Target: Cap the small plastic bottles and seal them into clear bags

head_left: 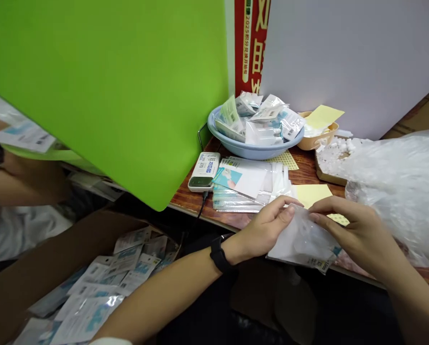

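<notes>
Between my hands, just over the table's front edge, is a clear plastic bag [300, 242] with a white card and some print at its lower end. My left hand [272, 225], with a black band on the wrist, pinches the bag's upper left edge. Thumb and forefinger of my right hand [347, 225] close on its upper right edge. Something pale shows through the plastic, too blurred to name. Behind my left hand lies a stack of flat printed bags [239, 187]. Yellow sticker sheets [313, 192] lie just behind the bag.
A blue basin [253, 149] heaped with filled packets stands at the back beside a tan tub [317, 139]. A white device [204, 171] with a cable is on the table's left. Bulky clear plastic [404, 187] sits right. A box of packets [106, 282] is lower left; a green panel [128, 86] separates another person.
</notes>
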A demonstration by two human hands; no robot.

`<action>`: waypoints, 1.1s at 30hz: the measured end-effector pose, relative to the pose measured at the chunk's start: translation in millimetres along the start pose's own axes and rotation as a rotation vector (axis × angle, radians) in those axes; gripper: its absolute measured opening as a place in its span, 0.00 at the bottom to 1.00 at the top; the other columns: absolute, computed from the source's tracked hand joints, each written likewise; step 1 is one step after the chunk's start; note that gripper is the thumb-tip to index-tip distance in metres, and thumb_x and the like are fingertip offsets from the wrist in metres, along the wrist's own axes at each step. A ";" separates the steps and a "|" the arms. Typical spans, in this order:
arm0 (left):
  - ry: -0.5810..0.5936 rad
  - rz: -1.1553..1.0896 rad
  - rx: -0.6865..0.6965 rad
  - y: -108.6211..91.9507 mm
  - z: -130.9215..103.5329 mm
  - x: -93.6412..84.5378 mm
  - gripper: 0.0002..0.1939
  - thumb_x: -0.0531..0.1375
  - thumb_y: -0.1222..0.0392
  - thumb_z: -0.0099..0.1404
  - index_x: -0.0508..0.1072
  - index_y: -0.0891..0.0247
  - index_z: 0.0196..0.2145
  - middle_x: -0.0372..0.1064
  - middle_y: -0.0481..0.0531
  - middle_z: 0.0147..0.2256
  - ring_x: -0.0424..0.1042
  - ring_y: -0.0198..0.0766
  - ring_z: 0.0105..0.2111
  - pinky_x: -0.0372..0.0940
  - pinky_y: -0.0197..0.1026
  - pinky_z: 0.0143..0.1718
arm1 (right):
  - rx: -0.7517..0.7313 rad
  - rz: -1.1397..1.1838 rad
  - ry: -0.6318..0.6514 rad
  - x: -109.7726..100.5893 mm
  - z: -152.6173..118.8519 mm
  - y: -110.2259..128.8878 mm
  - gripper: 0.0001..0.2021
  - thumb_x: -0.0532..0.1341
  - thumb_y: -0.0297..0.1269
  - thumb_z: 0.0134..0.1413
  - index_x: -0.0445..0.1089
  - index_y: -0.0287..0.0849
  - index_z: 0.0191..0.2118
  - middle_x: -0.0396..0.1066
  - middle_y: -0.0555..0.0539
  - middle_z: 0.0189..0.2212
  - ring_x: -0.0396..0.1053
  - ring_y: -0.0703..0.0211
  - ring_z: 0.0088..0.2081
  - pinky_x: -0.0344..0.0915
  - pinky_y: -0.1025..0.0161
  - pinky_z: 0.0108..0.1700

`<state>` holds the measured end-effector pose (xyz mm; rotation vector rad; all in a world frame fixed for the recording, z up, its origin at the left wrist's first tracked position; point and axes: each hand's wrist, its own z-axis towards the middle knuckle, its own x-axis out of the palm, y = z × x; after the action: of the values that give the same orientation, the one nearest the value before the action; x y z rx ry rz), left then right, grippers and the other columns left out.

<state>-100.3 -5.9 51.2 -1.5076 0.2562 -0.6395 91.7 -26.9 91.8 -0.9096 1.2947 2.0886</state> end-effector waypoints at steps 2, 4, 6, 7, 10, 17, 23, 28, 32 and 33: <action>0.010 0.041 -0.046 -0.6 3.3 4.5 0.16 0.56 0.46 0.68 0.68 0.62 0.42 0.64 0.49 0.36 0.64 0.35 0.35 0.60 0.37 0.39 | 0.065 0.061 0.036 -2.9 -2.8 -5.3 0.08 0.60 0.39 0.59 0.72 0.44 0.30 0.75 0.49 0.28 0.71 0.59 0.29 0.66 0.64 0.30; 0.007 0.085 -0.056 -0.3 7.1 9.7 0.14 0.54 0.49 0.69 0.68 0.62 0.42 0.65 0.49 0.36 0.64 0.35 0.36 0.60 0.37 0.39 | 0.108 0.092 0.057 -4.2 -5.2 -10.1 0.09 0.59 0.40 0.59 0.71 0.45 0.30 0.74 0.50 0.28 0.70 0.60 0.29 0.65 0.65 0.30; -0.005 0.128 -0.043 0.7 10.9 15.4 0.13 0.53 0.50 0.70 0.69 0.63 0.41 0.66 0.50 0.38 0.65 0.36 0.39 0.61 0.37 0.42 | 0.117 0.109 0.060 -4.6 -6.8 -15.5 0.09 0.59 0.41 0.59 0.71 0.45 0.30 0.74 0.50 0.28 0.70 0.60 0.29 0.65 0.65 0.30; -0.014 0.143 -0.041 1.3 12.8 18.2 0.13 0.53 0.51 0.70 0.69 0.63 0.41 0.67 0.51 0.39 0.65 0.37 0.40 0.61 0.37 0.44 | 0.109 0.117 0.056 -4.7 -7.2 -18.4 0.09 0.59 0.41 0.59 0.71 0.45 0.30 0.74 0.50 0.28 0.70 0.60 0.30 0.65 0.65 0.30; -0.048 0.177 -0.057 3.3 17.6 25.3 0.15 0.51 0.50 0.71 0.70 0.63 0.41 0.68 0.52 0.40 0.66 0.38 0.43 0.62 0.38 0.46 | 0.063 0.131 0.024 -5.4 -8.2 -26.3 0.08 0.60 0.41 0.58 0.72 0.45 0.30 0.74 0.50 0.29 0.70 0.59 0.31 0.65 0.64 0.32; -0.062 0.237 -0.046 7.2 26.7 37.5 0.16 0.49 0.50 0.72 0.71 0.64 0.42 0.70 0.53 0.42 0.68 0.40 0.46 0.62 0.39 0.49 | 0.146 0.201 0.027 -10.6 -9.4 -33.7 0.10 0.60 0.42 0.58 0.71 0.45 0.28 0.73 0.49 0.27 0.69 0.58 0.29 0.63 0.64 0.29; -0.078 0.257 -0.030 10.3 37.5 41.8 0.15 0.48 0.54 0.73 0.70 0.65 0.40 0.69 0.53 0.39 0.68 0.38 0.43 0.63 0.38 0.46 | 0.072 0.052 -0.069 -1.8 -7.9 -41.8 0.10 0.55 0.38 0.60 0.63 0.45 0.28 0.66 0.49 0.25 0.64 0.59 0.27 0.60 0.63 0.28; -0.135 0.224 -0.043 14.9 43.9 38.9 0.16 0.48 0.55 0.73 0.72 0.64 0.37 0.69 0.51 0.35 0.67 0.36 0.38 0.63 0.37 0.42 | -0.029 -0.086 -0.202 13.5 -7.7 -47.8 0.07 0.52 0.30 0.59 0.58 0.47 0.30 0.64 0.48 0.28 0.64 0.57 0.29 0.59 0.60 0.30; -0.161 0.217 -0.028 19.4 45.7 36.6 0.17 0.48 0.56 0.73 0.73 0.64 0.35 0.71 0.51 0.35 0.69 0.37 0.38 0.63 0.38 0.43 | -0.048 -0.170 -0.258 22.0 -6.9 -49.6 0.07 0.51 0.29 0.59 0.56 0.47 0.31 0.65 0.48 0.27 0.64 0.57 0.27 0.58 0.60 0.29; -0.167 0.220 -0.026 20.2 45.8 36.0 0.17 0.48 0.55 0.73 0.73 0.64 0.35 0.72 0.51 0.35 0.69 0.37 0.39 0.63 0.38 0.43 | -0.056 -0.182 -0.266 23.4 -6.6 -49.8 0.07 0.51 0.28 0.59 0.56 0.47 0.31 0.65 0.49 0.26 0.63 0.57 0.27 0.58 0.60 0.29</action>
<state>-41.8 12.0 43.2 -1.5231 0.2980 -0.3341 114.2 -10.6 43.8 -0.7149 0.9837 2.0302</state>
